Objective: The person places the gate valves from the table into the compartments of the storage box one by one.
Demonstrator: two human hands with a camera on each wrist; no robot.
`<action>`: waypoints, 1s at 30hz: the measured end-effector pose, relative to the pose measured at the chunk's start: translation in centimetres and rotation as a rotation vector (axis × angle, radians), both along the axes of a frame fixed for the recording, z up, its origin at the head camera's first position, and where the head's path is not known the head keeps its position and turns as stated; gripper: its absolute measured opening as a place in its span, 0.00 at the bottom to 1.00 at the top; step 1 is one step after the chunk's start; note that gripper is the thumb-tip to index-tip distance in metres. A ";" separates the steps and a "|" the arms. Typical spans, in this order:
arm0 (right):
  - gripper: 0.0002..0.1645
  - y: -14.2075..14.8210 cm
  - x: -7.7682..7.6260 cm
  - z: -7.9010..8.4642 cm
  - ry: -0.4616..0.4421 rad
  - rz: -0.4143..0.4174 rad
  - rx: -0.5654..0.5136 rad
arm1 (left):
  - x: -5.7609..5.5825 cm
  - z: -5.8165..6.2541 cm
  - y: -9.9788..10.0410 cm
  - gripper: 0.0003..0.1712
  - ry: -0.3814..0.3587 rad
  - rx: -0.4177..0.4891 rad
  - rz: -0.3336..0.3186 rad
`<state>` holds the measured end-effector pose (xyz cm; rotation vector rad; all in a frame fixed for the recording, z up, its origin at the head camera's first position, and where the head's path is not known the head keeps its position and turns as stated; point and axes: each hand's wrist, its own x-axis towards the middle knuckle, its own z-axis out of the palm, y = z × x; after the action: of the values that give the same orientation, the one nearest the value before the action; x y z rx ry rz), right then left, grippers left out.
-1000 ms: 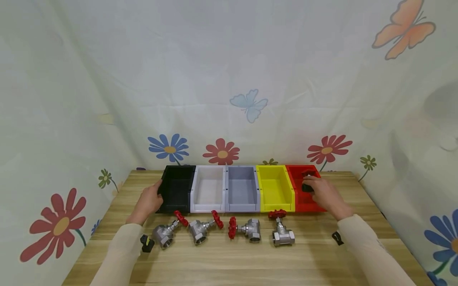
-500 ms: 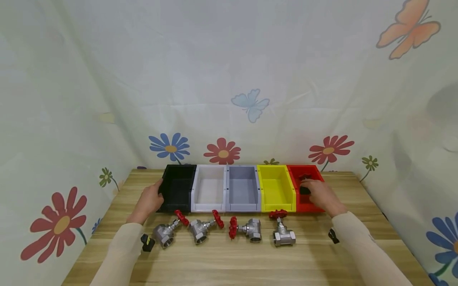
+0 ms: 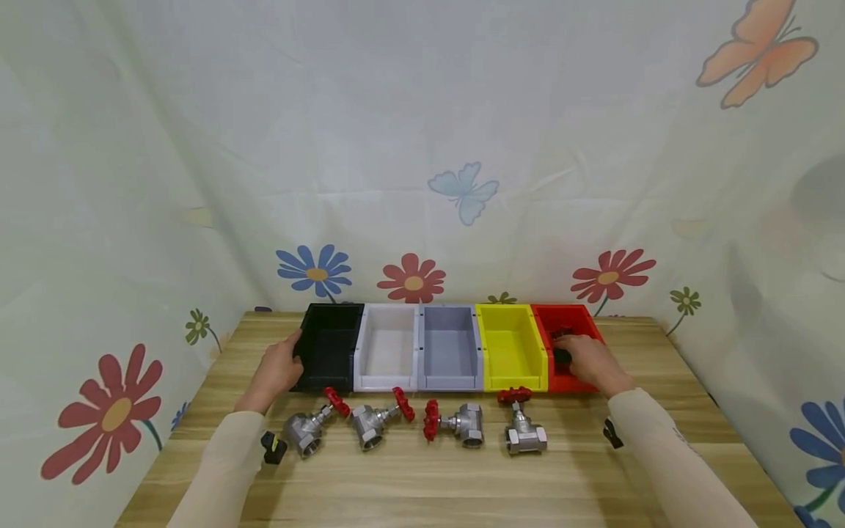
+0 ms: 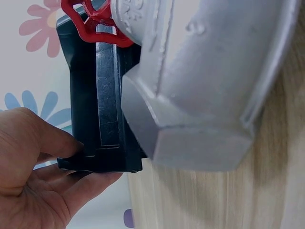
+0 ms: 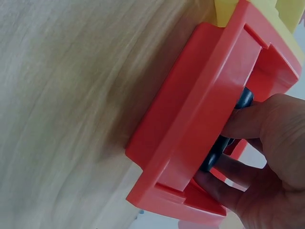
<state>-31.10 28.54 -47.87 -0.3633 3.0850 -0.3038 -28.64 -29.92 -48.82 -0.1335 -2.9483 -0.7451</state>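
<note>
My left hand (image 3: 278, 370) grips the outer side wall of the black bin (image 4: 107, 95), thumb inside and fingers outside. On the far right, my right hand (image 3: 590, 361) reaches into the red bin (image 5: 190, 124). Its thumb and fingers hold a black valve (image 5: 217, 151), mostly hidden by the hand and the bin's front wall. A dark red handwheel (image 3: 562, 331) shows just behind the fingers. Several silver valves with red handwheels lie in front of the bins; the leftmost silver valve (image 3: 305, 433) looms large in the left wrist view.
Between the black and red bins stand a white bin (image 3: 386, 383), a grey bin (image 3: 449, 383) and a yellow bin (image 3: 515, 383), all joined in one row. The wooden table (image 3: 422, 484) meets a flower-printed cloth backdrop (image 3: 370, 147) behind them.
My right hand has shifted a little left and lowered the black valve deeper into the red bin. The left hand keeps its hold on the black bin. The silver valves stay put.
</note>
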 end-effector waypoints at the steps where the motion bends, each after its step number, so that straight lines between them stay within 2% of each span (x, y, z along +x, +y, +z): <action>1: 0.34 0.0 -0.1 -0.1 0.000 0.001 -0.001 | 0.0 0.0 0.0 0.38 0.000 0.001 0.000; 8: 0.31 -0.2 -0.6 -0.3 0.004 0.024 0.008 | 0.0 0.2 0.0 0.37 0.013 0.008 -0.008; 17: 0.31 -0.2 -1.1 -0.6 -0.048 0.006 -0.003 | -0.1 0.2 0.0 0.38 -0.005 0.014 -0.010; 21: 0.30 -0.2 -1.3 -0.7 -0.041 0.017 0.004 | -0.1 0.2 0.1 0.38 -0.015 0.015 -0.008; 30: 0.25 -0.4 -1.5 -0.7 -0.041 0.034 0.003 | 0.0 0.1 0.0 0.37 0.016 -0.007 -0.008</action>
<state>-32.57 28.18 -48.55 -0.4040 3.0352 -0.3012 -28.69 -29.95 -48.74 -0.1518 -2.9368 -0.7315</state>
